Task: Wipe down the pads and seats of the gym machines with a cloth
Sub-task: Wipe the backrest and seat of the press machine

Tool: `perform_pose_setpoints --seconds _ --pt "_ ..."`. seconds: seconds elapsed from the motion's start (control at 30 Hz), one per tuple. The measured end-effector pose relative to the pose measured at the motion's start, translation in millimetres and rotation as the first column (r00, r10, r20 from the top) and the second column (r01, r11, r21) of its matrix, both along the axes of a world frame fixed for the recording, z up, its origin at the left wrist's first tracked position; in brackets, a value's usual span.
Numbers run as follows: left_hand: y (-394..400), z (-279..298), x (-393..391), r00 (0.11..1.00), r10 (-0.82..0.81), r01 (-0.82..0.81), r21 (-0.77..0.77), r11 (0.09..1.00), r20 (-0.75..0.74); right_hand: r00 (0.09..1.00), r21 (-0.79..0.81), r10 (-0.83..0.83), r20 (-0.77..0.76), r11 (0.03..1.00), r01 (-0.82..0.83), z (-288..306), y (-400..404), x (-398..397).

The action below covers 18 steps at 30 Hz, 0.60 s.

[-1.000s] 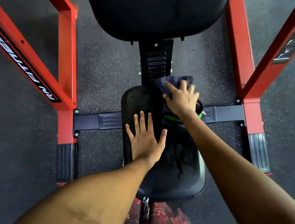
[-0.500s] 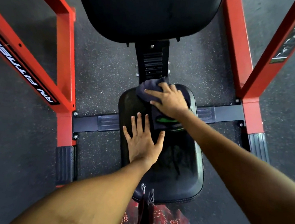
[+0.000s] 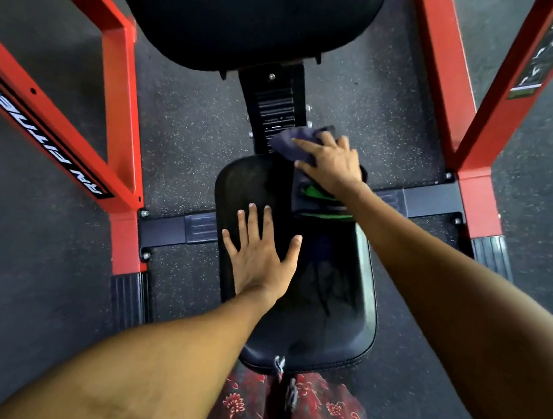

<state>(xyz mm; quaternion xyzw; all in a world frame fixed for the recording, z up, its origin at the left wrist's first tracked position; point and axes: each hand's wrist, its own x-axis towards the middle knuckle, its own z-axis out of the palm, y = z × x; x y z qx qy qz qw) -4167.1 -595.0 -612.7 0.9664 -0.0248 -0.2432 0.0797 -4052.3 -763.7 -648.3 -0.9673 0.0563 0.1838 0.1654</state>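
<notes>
Here the right hand (image 3: 333, 166) presses the cloth (image 3: 291, 142) flat-fingered at the seat's (image 3: 323, 304) far edge.

Right hand (image 3: 333, 166) presses dark cloth (image 3: 291, 142) flat at black seat's (image 3: 326, 301) far edge; left hand (image 3: 261, 254) rests flat, fingers spread, on seat.

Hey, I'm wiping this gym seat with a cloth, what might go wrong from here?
1. The cloth under your right hand overhangs the far edge of the seat, beside the black adjuster rail; it might snag there.
2. Your left hand lies flat on the seat, so that patch may go unwiped.
3. The near part of the seat looks streaky and may need another pass.
</notes>
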Motion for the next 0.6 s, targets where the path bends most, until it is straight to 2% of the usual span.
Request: perform_pose_setpoints --seconds 0.13,0.27,0.33,0.47,0.6 --pt "0 1 0 1.0 -0.007 0.007 0.005 1.0 -0.007 0.973 0.007 -0.23 0.007 0.973 0.23 -4 -6 -4" --pt "0 -1 -1 1.0 -0.007 0.007 0.009 1.0 -0.002 0.857 0.149 -0.511 -0.064 0.844 0.515 -10 -28 -11" --pt "0 -2 -1 1.0 -0.003 0.003 0.005 1.0 0.006 0.856 0.192 -0.509 -0.092 0.834 0.517 -9 -33 -20" --pt "-1 -5 0 0.999 0.012 -0.012 -0.007 1.0 0.033 0.84 0.223 -0.542 -0.038 0.815 0.536 11 -20 -65" --pt "-1 -5 -1 0.999 -0.003 0.003 0.008 1.0 0.041 0.818 0.166 -0.575 0.002 0.807 0.567 32 -2 -129"
